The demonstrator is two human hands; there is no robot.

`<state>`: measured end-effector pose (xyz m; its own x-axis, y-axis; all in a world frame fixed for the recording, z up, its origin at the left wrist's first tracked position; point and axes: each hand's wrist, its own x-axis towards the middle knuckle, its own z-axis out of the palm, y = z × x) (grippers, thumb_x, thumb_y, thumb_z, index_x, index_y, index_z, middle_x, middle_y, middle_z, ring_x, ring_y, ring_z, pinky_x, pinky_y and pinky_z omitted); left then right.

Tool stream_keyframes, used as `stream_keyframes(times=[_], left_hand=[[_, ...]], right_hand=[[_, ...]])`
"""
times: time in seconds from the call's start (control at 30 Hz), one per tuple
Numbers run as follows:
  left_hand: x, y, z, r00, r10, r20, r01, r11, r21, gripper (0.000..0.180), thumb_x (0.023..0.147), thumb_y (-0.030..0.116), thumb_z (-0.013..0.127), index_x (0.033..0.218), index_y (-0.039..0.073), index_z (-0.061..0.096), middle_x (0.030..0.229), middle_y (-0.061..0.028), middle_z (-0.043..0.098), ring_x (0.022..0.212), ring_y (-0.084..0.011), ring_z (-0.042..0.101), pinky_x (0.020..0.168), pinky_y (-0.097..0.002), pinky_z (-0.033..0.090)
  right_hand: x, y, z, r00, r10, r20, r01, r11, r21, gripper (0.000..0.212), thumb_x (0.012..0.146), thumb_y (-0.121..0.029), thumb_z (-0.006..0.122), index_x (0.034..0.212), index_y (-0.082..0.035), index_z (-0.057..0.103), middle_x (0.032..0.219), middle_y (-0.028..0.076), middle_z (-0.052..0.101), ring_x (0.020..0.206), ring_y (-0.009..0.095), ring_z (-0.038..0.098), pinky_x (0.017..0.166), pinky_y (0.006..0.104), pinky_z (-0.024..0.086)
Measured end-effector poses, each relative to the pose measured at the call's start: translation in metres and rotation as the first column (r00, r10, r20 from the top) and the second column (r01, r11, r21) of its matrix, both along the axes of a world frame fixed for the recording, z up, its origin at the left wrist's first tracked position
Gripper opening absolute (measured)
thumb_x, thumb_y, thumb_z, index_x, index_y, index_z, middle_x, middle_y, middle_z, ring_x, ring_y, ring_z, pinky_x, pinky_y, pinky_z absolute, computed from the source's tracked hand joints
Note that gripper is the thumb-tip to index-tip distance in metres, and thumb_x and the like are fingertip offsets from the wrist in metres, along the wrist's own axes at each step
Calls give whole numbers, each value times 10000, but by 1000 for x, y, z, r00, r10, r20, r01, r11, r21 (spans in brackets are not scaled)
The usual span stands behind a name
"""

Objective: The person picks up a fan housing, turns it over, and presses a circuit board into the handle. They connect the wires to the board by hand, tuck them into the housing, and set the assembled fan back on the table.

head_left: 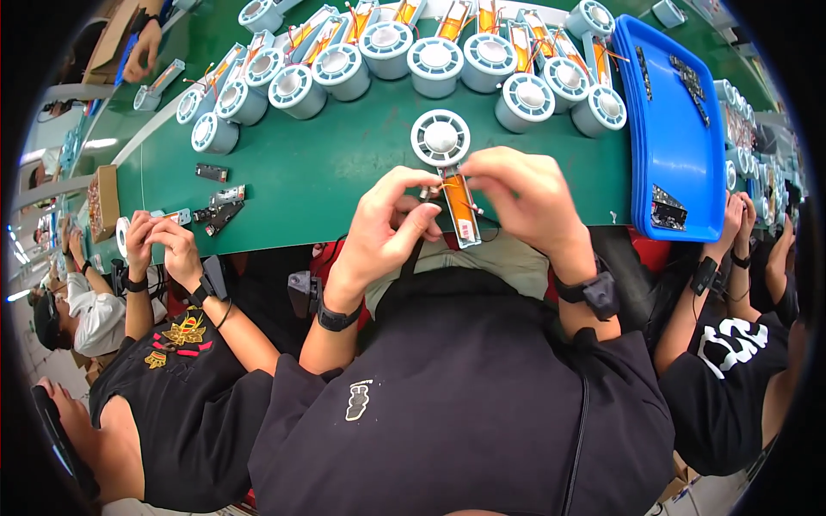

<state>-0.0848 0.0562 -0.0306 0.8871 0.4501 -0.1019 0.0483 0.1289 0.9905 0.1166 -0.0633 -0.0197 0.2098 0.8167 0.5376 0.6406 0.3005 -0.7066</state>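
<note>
Right in front of me, a pale blue handheld fan [440, 138] lies with its round head pointing away. Its handle is uncovered, and an orange-wrapped battery [460, 202] with thin wires shows inside. My left hand [396, 215] is closed at the handle's left side, pinching a small dark metallic part [426, 193] beside the wires. Over the handle's right upper side, my right hand [525, 193] has its thumb and fingers drawn together near the fan head. Those fingertips are slightly blurred, and what they hold is too small to make out.
Several similar fans [434, 64] stand in an arc across the green table [344, 155]. Blue trays [680, 163], stacked at the right, hold dark circuit boards. Small dark parts [225, 206] lie to the left. Co-workers sit on both sides, a co-worker's hands [163, 241] close on the left.
</note>
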Motion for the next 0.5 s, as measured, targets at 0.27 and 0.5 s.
stream_keyframes(times=[0.27,0.5], left_hand=[[3,-5,10,972,235,-24,-235,972,-1,457,993,-5,605,1425,1,457,1164,-116,581,836,-162,702,731,-287,610],[8,3,9,973,225,61,-230,894,383,504,892,-41,711,1366,12,547,1096,-107,639,904,-181,692,791,-314,591]], right_hand=[[-12,-17,15,995,41,92,-17,968,-249,367,753,105,712,1067,-79,759,1102,111,698,756,228,687,653,330,549],[-21,2,7,932,-15,-362,-75,969,-235,219,840,78,716,1036,-13,754,1030,90,744,756,118,678,657,271,548]])
